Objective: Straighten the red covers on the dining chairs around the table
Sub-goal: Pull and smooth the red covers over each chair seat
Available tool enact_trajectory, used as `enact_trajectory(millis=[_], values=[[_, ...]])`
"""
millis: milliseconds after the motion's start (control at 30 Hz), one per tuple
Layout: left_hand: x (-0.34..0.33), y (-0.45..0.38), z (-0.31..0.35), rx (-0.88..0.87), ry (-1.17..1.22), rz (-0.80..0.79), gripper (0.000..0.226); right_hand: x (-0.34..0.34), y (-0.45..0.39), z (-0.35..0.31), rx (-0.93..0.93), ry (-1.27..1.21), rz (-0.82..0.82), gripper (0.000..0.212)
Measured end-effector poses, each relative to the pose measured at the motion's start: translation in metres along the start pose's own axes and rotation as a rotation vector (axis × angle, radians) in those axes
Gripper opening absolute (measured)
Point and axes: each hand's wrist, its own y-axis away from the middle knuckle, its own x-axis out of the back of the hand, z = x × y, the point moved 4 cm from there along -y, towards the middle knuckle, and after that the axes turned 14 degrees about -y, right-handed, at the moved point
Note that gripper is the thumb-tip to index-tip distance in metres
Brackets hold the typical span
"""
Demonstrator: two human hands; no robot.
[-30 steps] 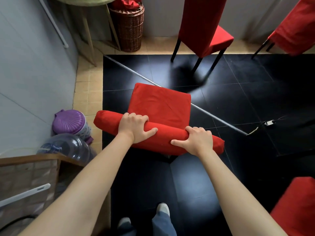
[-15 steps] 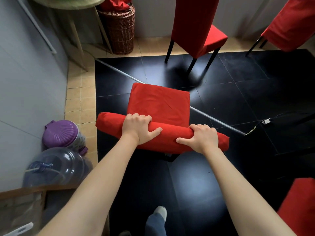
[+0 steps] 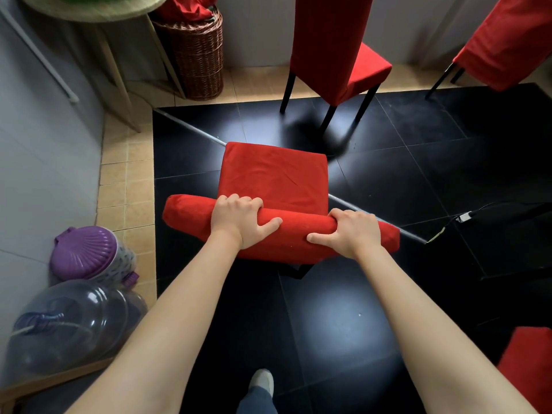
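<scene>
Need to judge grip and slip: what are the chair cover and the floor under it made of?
Chair cover: red woven or velvety fabric, matte, with soft creases; exact weave unclear. Floor: black glossy tile, likely ceramic, with grout lines and bright reflections.

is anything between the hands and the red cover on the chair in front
Nothing visible. The left hand and right hand both already grip the red cover directly along the top of the chair's backrest, fingers curled over the far side, thumbs on the near side.

Likely a home dining area, red-covered chairs (image 3: pixel 334 49), wicker basket (image 3: pixel 194 55)
</scene>
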Motion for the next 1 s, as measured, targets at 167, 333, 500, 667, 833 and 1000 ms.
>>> enact_trajectory(millis=[167, 333, 500, 667, 833, 1000], values=[[0.000, -0.005, 0.013, 0.019, -0.007, -0.026, 0.084, 0.005, -0.006, 0.012, 0.037, -0.006, 0.024, 0.088], [0.003, -0.005, 0.026, 0.052, 0.007, -0.035, 0.082, 0.007, -0.008, 0.026, 0.074, -0.016, 0.044, 0.085], [0.009, -0.004, 0.055, 0.078, 0.008, -0.043, 0.086, 0.013, -0.008, 0.054, 0.099, 0.006, 0.034, 0.095], [0.014, -0.004, 0.079, 0.113, -0.002, -0.054, 0.089, 0.020, -0.008, 0.074, 0.151, 0.029, 0.048, 0.095], [0.021, -0.007, 0.101, 0.151, -0.009, -0.083, 0.084, 0.026, -0.014, 0.096, 0.215, -0.004, 0.051, 0.087], [0.025, -0.013, 0.124, 0.189, -0.025, -0.076, 0.084, 0.033, -0.021, 0.119, 0.247, -0.006, 0.040, 0.092]])
